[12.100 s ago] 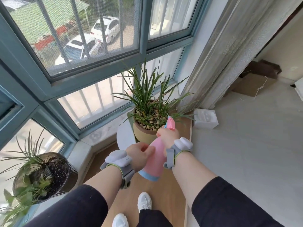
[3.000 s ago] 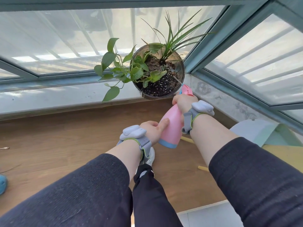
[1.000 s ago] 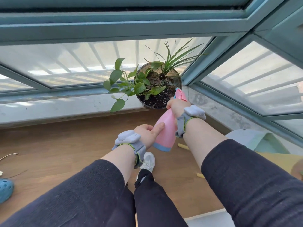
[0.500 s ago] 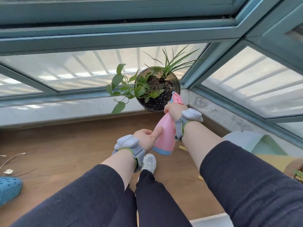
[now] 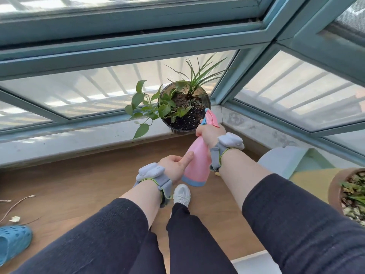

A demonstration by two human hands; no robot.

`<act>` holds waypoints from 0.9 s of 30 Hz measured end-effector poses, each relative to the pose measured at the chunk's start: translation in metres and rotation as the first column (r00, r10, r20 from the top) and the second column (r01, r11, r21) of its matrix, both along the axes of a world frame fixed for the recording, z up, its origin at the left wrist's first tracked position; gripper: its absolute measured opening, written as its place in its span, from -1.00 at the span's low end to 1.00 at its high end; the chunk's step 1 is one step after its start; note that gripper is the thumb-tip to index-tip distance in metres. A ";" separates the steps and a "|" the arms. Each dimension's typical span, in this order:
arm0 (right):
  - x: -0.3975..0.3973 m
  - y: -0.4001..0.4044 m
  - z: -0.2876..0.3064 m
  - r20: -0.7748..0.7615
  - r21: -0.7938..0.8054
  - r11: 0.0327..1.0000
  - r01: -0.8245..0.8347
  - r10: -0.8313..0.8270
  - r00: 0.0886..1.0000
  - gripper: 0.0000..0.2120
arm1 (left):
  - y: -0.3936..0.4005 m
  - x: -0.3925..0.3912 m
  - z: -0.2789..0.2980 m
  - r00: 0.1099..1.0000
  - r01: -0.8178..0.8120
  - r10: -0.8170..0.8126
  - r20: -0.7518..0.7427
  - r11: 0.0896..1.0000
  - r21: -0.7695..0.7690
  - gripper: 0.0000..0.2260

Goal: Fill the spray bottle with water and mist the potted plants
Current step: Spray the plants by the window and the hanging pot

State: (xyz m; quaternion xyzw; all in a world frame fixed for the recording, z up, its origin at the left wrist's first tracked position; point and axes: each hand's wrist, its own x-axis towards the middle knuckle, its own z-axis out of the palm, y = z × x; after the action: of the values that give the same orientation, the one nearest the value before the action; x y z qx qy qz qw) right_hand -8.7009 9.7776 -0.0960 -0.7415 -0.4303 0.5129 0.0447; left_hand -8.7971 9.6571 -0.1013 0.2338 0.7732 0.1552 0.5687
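Note:
A pink spray bottle (image 5: 197, 163) with a blue base is tilted, its nozzle pointing at a round dark pot (image 5: 184, 126) of leafy and grassy plants on the window ledge. My right hand (image 5: 207, 133) grips the bottle's neck at the trigger. My left hand (image 5: 174, 167) is beside the bottle's lower body, its forefinger stretched out against the pink side and the other fingers curled. A second, terracotta pot (image 5: 347, 196) with pebbles shows at the right edge.
A wooden platform (image 5: 79, 190) runs under the blue-framed bay window (image 5: 118, 56). A blue clog (image 5: 11, 242) and dry twigs (image 5: 17, 204) lie at the left. A white round stand (image 5: 280, 161) sits to the right. My white shoe (image 5: 181, 194) is below the bottle.
The view has tilted up and shifted slightly, bringing the terracotta pot into sight at the right. Both hands and the bottle keep the same pose toward the dark pot.

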 end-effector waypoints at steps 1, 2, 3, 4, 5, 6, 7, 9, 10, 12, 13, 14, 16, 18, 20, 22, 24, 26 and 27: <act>0.000 -0.007 0.007 -0.022 0.022 0.999 0.027 -0.027 0.999 -0.49 | -0.004 -0.002 0.004 1.000 0.013 -0.013 0.006 1.000 0.013 -0.46; -0.001 -0.008 0.008 -0.047 0.046 0.998 0.041 -0.039 0.998 -0.49 | -0.005 -0.003 0.004 1.000 0.004 -0.004 0.007 1.000 0.022 -0.46; -0.001 -0.014 0.015 -0.063 0.064 0.996 0.060 -0.056 0.996 -0.50 | -0.007 -0.004 0.006 1.000 0.001 -0.002 0.006 1.000 0.030 -0.45; 0.000 -0.019 0.020 -0.077 0.094 0.992 0.081 -0.074 0.994 -0.51 | -0.009 -0.007 0.009 1.000 0.006 -0.006 0.002 0.999 0.044 -0.45; 0.000 -0.025 0.029 -0.079 0.116 0.988 0.105 -0.096 0.992 -0.55 | -0.012 -0.009 0.014 1.000 0.012 -0.012 -0.004 0.998 0.062 -0.45; 0.001 -0.030 0.036 -0.076 0.144 0.980 0.140 -0.130 0.989 -0.61 | -0.014 -0.012 0.018 1.000 0.024 -0.023 -0.013 0.997 0.079 -0.46; 0.001 -0.036 0.045 -0.081 0.168 0.968 0.186 -0.174 0.981 -0.65 | -0.017 -0.014 0.024 0.999 0.034 -0.033 -0.019 0.995 0.090 -0.46; 0.003 -0.056 0.066 -0.142 0.250 0.916 0.314 -0.286 0.948 -0.66 | -0.023 -0.018 0.038 0.997 0.083 -0.083 -0.002 0.989 0.119 -0.41; 0.001 -0.060 0.070 -0.177 0.281 0.900 0.333 -0.292 0.940 -0.66 | -0.024 -0.019 0.039 0.998 0.059 -0.062 0.024 0.990 0.127 -0.36; 0.001 -0.078 0.090 -0.212 0.349 0.846 0.403 -0.348 0.913 -0.69 | -0.030 -0.021 0.050 0.995 0.066 -0.075 0.061 0.987 0.148 -0.28; 0.002 -0.088 0.100 -0.237 0.377 0.810 0.450 -0.386 0.892 -0.69 | -0.033 -0.021 0.053 0.993 0.082 -0.095 0.076 0.984 0.155 -0.26; 0.004 -0.097 0.108 -0.266 0.406 0.765 0.501 -0.426 0.865 -0.67 | -0.036 -0.022 0.054 0.986 0.110 -0.129 0.103 0.979 0.173 -0.23; 0.007 -0.114 0.123 -0.297 0.442 0.705 0.554 -0.468 0.832 -0.67 | -0.040 -0.021 0.060 0.979 0.132 -0.157 0.130 0.974 0.182 -0.33; 0.016 -0.137 0.138 -0.313 0.467 0.646 0.605 -0.519 0.796 -0.68 | -0.045 -0.015 0.072 0.966 0.151 -0.185 0.179 0.970 0.190 -0.46; 0.025 -0.157 0.150 -0.323 0.486 0.608 0.628 -0.543 0.775 -0.64 | -0.052 -0.006 0.084 0.948 0.188 -0.232 0.217 0.961 0.205 -0.54; 0.037 -0.178 0.163 -0.331 0.515 0.553 0.655 -0.576 0.747 -0.63 | -0.060 0.007 0.096 0.921 0.237 -0.291 0.260 0.946 0.219 -0.53; 0.050 -0.196 0.175 -0.343 0.556 0.484 0.676 -0.607 0.717 -0.66 | -0.069 0.022 0.108 0.893 0.299 -0.356 0.275 0.926 0.230 -0.52; 0.069 -0.216 0.187 -0.327 0.594 0.425 0.683 -0.649 0.687 -0.67 | -0.078 0.044 0.120 0.857 0.359 -0.417 0.304 0.905 0.230 -0.44; 0.081 -0.228 0.193 -0.313 0.616 0.398 0.680 -0.668 0.675 -0.67 | -0.084 0.058 0.128 0.833 0.392 -0.452 0.319 0.889 0.236 -0.41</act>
State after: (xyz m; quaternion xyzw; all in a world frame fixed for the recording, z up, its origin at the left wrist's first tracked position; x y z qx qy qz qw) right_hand -8.6194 9.5499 0.0972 -0.7727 -0.2515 0.2565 0.5233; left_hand -8.7391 9.5736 0.0265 0.4109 0.5676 0.1280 0.7019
